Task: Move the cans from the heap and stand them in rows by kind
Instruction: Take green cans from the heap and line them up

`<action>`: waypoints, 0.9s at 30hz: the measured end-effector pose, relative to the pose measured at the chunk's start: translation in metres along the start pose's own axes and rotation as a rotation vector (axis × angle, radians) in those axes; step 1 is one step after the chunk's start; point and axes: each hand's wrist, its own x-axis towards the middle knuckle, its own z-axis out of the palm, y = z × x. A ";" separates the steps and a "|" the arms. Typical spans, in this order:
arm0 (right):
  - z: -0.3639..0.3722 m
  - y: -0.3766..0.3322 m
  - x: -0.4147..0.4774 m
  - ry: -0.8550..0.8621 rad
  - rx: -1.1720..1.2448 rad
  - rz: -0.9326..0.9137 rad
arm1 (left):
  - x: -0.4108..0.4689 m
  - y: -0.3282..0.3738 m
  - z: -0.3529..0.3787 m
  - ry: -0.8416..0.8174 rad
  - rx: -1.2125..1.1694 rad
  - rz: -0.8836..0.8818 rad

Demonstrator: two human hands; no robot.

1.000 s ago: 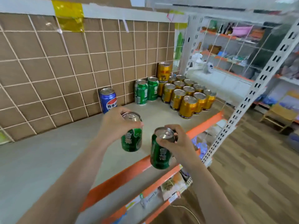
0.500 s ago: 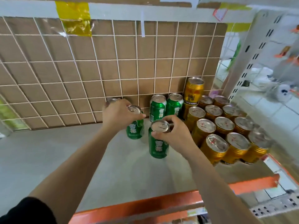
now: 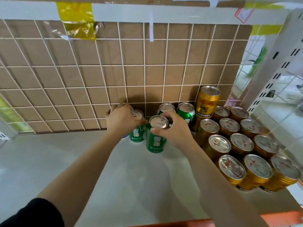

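Both hands have pushed further back twd the wire grid (image 3: pixel 82 76) since 0.5 s ago, cans w/ them. L hand (image 3: pixel 122 119): fingers (image 3: pixel 139 123) curled round the top part of the L green can (image 3: pixel 137 135), which is upright. R hand (image 3: pixel 175 130): fingers (image 3: pixel 164 114) + thumb pinch the rim of the R green can (image 3: pixel 155 142), also upright, right beside the L one. Can't tell if either base sits on the shelf (image 3: pixel 82 161) yet. Just behind, 2 standing green cans (image 3: pixel 184 116) side by side at the grid. R of those, gold cans (image 3: pixel 241 145) in rows, w/ one stacked gold can (image 3: pixel 207 100) on top at the back. Bit of blue shows under the L wrist, too hidden to ID. Cardboard (image 3: pixel 49 79) backs the grid; yellow tape (image 3: pixel 77 20) up top. Black sleeve (image 3: pixel 32 213) on L arm.
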 end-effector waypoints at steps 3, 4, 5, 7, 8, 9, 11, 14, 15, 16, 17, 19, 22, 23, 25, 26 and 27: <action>0.006 -0.003 0.006 0.021 -0.032 -0.036 | 0.005 -0.006 0.000 0.009 0.037 0.004; 0.008 -0.005 0.008 0.027 -0.048 -0.050 | 0.006 -0.009 -0.002 0.016 0.059 0.000; 0.010 -0.007 0.011 0.032 -0.063 -0.061 | 0.006 -0.011 -0.003 0.019 0.082 -0.008; 0.013 -0.011 0.016 0.034 -0.086 -0.078 | 0.007 -0.016 -0.008 0.018 0.120 -0.028; 0.015 -0.013 0.020 0.036 -0.106 -0.090 | 0.007 -0.018 -0.010 0.017 0.123 -0.035; 0.017 -0.017 0.023 0.041 -0.139 -0.106 | 0.008 -0.020 -0.013 0.011 0.120 -0.041; 0.019 -0.021 0.030 0.047 -0.243 -0.132 | 0.010 -0.023 -0.015 -0.006 0.113 -0.053; 0.021 -0.023 0.041 0.082 -0.361 -0.133 | 0.009 -0.024 -0.017 -0.019 0.117 -0.020; 0.021 -0.022 0.044 0.093 -0.353 -0.116 | 0.010 -0.027 -0.016 -0.033 0.118 -0.004; 0.021 -0.020 0.047 0.101 -0.341 -0.106 | 0.010 -0.028 -0.015 -0.049 0.119 0.010; 0.022 -0.019 0.050 0.104 -0.342 -0.109 | 0.010 -0.031 -0.014 -0.063 0.112 0.017; 0.025 -0.015 0.054 0.100 -0.388 -0.132 | 0.011 -0.034 -0.014 -0.079 0.075 0.034; 0.030 -0.008 0.057 0.095 -0.477 -0.153 | 0.008 -0.031 -0.017 -0.104 0.202 0.088; 0.031 -0.006 0.058 0.096 -0.500 -0.151 | 0.006 -0.029 -0.018 -0.111 0.253 0.099; 0.029 -0.004 0.061 0.085 -0.543 -0.150 | 0.005 -0.027 -0.021 -0.104 0.283 0.096; 0.028 -0.004 0.062 0.069 -0.566 -0.155 | 0.004 -0.027 -0.021 -0.092 0.280 0.094; 0.027 -0.005 0.063 0.049 -0.586 -0.161 | 0.005 -0.027 -0.020 -0.076 0.273 0.099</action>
